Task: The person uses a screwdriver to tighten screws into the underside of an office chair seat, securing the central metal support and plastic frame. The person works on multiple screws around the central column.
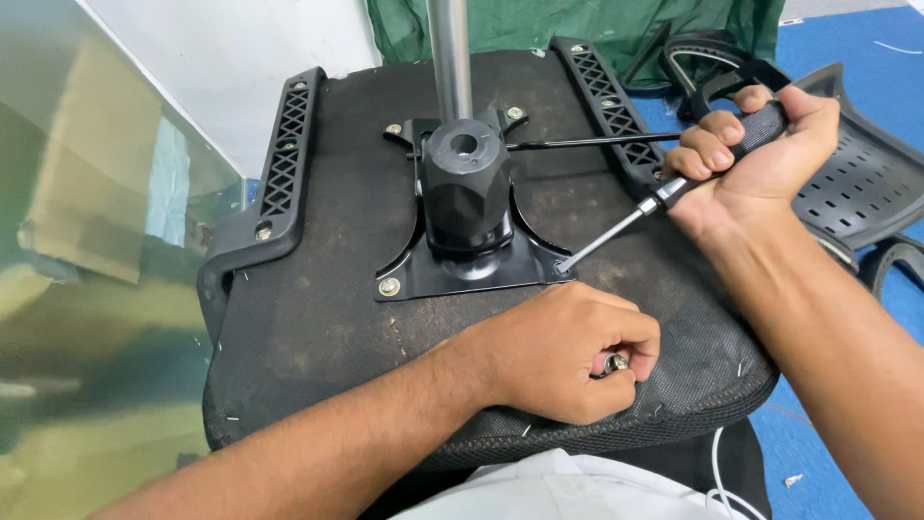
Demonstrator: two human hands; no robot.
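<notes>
While right hand (760, 164) fingers wrap the screwdriver (664, 193), left hand (563, 351) fingers pinch a bolt (614, 363).

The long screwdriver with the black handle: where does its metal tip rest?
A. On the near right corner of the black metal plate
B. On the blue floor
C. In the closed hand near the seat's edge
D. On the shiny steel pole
A: the right hand has its grip on the long screwdriver with the black handle, whose shaft slants down to the near right corner of the black metal plate, while the left hand pinches a small screw.
</notes>
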